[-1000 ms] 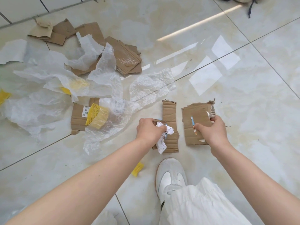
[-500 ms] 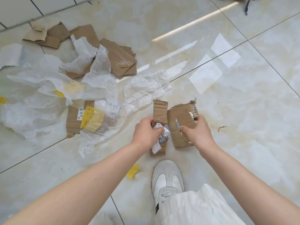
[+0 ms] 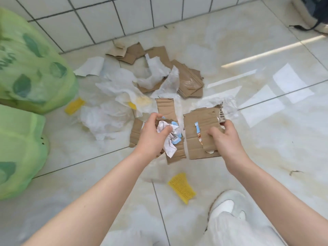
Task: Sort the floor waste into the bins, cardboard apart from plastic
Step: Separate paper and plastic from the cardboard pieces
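Cardboard is in both hands above the floor: the left hand [image 3: 152,134] clamps a narrow strip [image 3: 166,110] plus crumpled paper [image 3: 168,137], the right hand [image 3: 225,137] grips a wider piece [image 3: 198,128]. Best stack both, then carry them to the green-bagged bins [image 3: 26,71] at left.

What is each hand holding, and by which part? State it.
Left hand grips a cardboard strip plus crumpled paper mid-length. Right hand holds a cardboard piece by its right edge.
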`<state>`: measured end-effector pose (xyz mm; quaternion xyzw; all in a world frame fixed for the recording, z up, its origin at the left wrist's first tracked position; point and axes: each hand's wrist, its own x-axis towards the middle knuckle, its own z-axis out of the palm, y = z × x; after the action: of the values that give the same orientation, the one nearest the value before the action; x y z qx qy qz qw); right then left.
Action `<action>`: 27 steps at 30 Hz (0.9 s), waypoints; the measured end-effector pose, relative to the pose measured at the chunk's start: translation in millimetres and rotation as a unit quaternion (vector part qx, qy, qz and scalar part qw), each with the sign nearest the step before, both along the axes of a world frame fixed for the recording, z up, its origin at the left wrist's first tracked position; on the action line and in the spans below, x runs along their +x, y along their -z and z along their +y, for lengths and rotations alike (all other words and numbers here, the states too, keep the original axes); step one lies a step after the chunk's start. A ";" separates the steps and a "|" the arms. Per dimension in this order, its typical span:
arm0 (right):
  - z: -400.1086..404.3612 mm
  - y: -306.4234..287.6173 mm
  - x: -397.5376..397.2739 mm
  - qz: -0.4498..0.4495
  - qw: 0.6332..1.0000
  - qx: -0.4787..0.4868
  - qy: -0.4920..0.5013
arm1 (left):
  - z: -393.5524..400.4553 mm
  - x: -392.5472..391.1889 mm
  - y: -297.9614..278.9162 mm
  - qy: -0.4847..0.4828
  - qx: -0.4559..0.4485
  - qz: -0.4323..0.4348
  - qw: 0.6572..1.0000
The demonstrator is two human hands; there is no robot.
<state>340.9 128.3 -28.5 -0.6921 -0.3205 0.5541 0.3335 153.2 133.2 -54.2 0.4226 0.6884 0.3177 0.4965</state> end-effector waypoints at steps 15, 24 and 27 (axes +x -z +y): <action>42.0 -75.4 -188.2 0.017 0.958 0.073 -0.277 | -45.7 -203.9 -86.7 -0.266 0.163 0.059 0.948; 41.7 -135.2 -345.0 0.101 0.904 0.162 -0.383 | -92.5 -312.2 -135.4 -0.426 0.258 0.187 0.847; 39.5 -139.8 -390.7 0.122 0.897 0.170 -0.389 | -98.3 -335.2 -143.9 -0.462 0.283 0.230 0.808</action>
<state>-49.8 167.9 111.3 -0.3720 -0.6100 0.6569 0.2408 -182.0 34.9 89.7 0.2370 0.7760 0.5840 -0.0235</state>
